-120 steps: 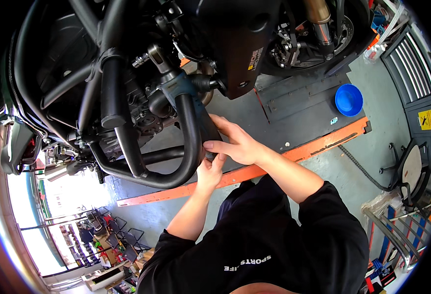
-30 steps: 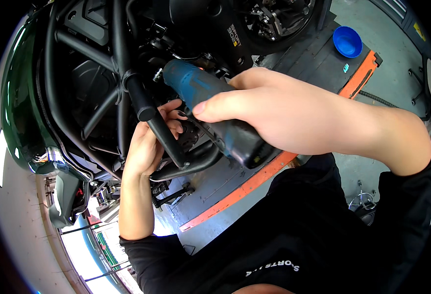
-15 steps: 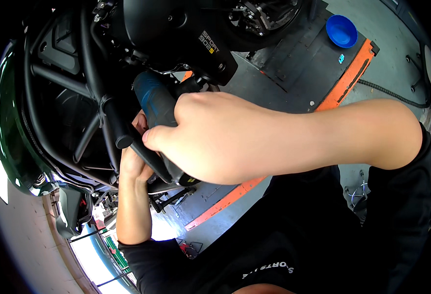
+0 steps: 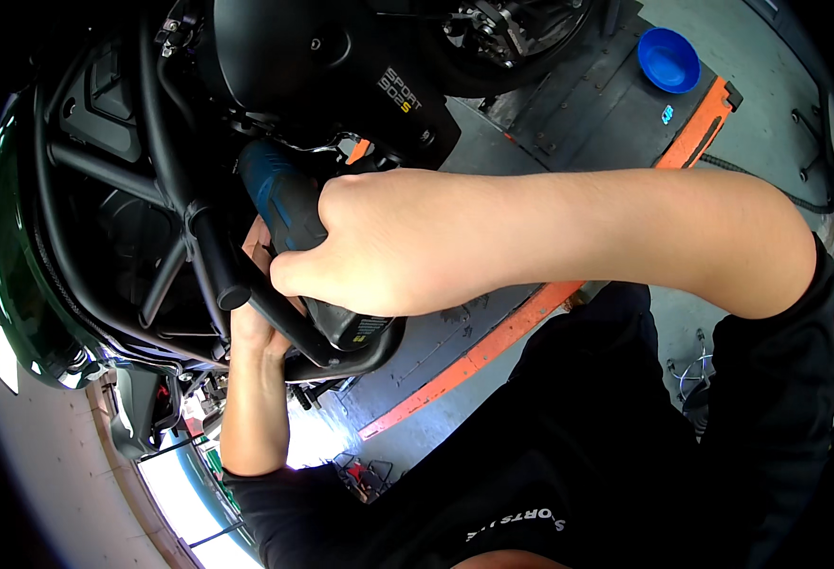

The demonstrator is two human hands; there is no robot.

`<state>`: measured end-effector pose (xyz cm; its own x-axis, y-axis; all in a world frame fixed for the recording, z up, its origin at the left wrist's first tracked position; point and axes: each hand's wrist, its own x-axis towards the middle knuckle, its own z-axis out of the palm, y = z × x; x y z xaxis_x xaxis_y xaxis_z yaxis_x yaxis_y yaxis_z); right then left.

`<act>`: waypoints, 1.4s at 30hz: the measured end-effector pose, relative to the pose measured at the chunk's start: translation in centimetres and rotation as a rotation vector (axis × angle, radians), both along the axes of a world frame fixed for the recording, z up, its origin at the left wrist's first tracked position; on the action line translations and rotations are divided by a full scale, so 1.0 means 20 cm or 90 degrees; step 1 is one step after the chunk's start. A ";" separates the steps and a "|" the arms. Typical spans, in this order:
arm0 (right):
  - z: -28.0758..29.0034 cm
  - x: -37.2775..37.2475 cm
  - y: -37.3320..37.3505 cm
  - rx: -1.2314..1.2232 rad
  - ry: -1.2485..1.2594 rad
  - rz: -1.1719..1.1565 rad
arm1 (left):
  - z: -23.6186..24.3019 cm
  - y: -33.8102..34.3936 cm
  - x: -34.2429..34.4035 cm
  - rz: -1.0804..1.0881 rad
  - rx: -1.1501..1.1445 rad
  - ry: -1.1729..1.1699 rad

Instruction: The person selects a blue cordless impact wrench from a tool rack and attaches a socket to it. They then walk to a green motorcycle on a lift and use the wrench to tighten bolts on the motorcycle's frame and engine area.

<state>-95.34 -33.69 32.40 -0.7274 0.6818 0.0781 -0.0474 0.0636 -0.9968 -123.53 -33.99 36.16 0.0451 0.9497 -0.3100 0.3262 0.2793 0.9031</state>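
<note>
My right hand (image 4: 379,251) is wrapped around the grip of a blue and black cordless power tool (image 4: 284,204), whose nose points up and left into the side of a black motorcycle (image 4: 246,57). My left hand (image 4: 251,322) reaches up behind the black tubular crash bar (image 4: 218,270) and is mostly hidden by the bar and the tool; what its fingers touch is out of sight. The tool's battery base (image 4: 360,332) sits just inside the bar's lower bend.
The motorcycle stands on a dark lift platform with an orange edge (image 4: 493,346). A blue round bowl (image 4: 668,59) lies on the platform at the far right. Green bodywork (image 4: 14,275) curves along the left. Grey workshop floor (image 4: 778,123) lies beyond.
Four seconds ago both hands were on the crash bar. Over the last second my right hand with the tool has shifted up and left, closer to the engine; my left hand stays behind the bar.
</note>
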 end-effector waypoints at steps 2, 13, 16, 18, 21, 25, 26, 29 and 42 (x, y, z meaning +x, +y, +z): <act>0.03 0.02 0.02 -0.034 -0.041 0.020 | 0.01 0.00 0.00 -0.017 -0.007 0.019; 0.08 -0.04 0.06 -0.045 -0.065 0.041 | -0.02 -0.02 0.00 0.137 0.010 -0.059; 0.07 -0.06 0.07 -0.092 -0.039 0.066 | -0.03 -0.02 -0.02 0.161 0.013 -0.113; 0.10 -0.03 0.07 -0.153 -0.055 0.100 | -0.04 -0.02 -0.06 0.175 0.009 -0.129; 0.13 -0.01 0.05 -0.225 -0.049 0.097 | -0.03 -0.04 -0.14 0.135 -0.049 -0.170; 0.07 -0.09 0.05 -0.249 -0.007 0.089 | -0.03 -0.03 -0.10 0.114 -0.056 -0.191; 0.11 -0.06 0.05 -0.261 -0.031 0.097 | -0.02 -0.04 -0.09 0.103 -0.048 -0.161; 0.10 -0.03 0.05 -0.276 0.008 0.120 | 0.01 -0.05 -0.03 0.132 -0.056 -0.154; 0.15 -0.04 0.07 -0.305 -0.066 0.128 | 0.01 -0.06 -0.10 0.098 -0.097 -0.270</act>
<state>-96.13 -32.19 35.35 -0.8351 0.4692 -0.2872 0.0887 -0.4004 -0.9120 -125.50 -35.19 36.45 0.0606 0.9003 -0.4309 -0.1183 0.4352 0.8925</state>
